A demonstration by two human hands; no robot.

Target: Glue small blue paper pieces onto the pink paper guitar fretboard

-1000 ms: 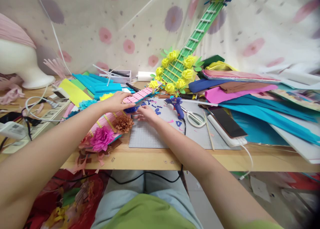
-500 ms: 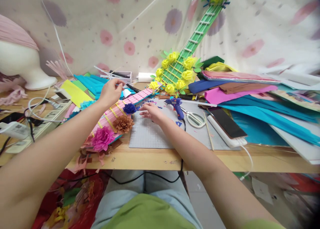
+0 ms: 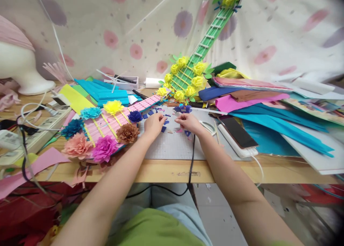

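My left hand [image 3: 155, 125] is over the grey cutting mat [image 3: 166, 147], its fingers curled together beside dark blue paper scraps [image 3: 163, 129]. To its right my right hand [image 3: 190, 123] has thumb and fingers pinched just in front of the blue glue gun [image 3: 184, 109]. Whether either hand holds a small scrap is hidden. Left of my hands lies a pink paper guitar [image 3: 100, 128] edged with paper flowers, among them a dark blue flower [image 3: 134, 116], a brown flower [image 3: 128, 133] and a magenta flower [image 3: 104, 148]. The scissors [image 3: 208, 127] are partly behind my right wrist.
A green paper guitar [image 3: 201, 52] with yellow roses leans on the curtain. Right of the mat are a phone [image 3: 238, 131] on a white power bank and stacked coloured paper [image 3: 268, 120]. A power strip [image 3: 40, 131] lies left. The black cord [image 3: 191, 160] hangs over the table edge.
My left hand has left the pink guitar and moved right over the mat, uncovering the flowers. My right hand has shifted right toward the glue gun, its fingers now drawn together.
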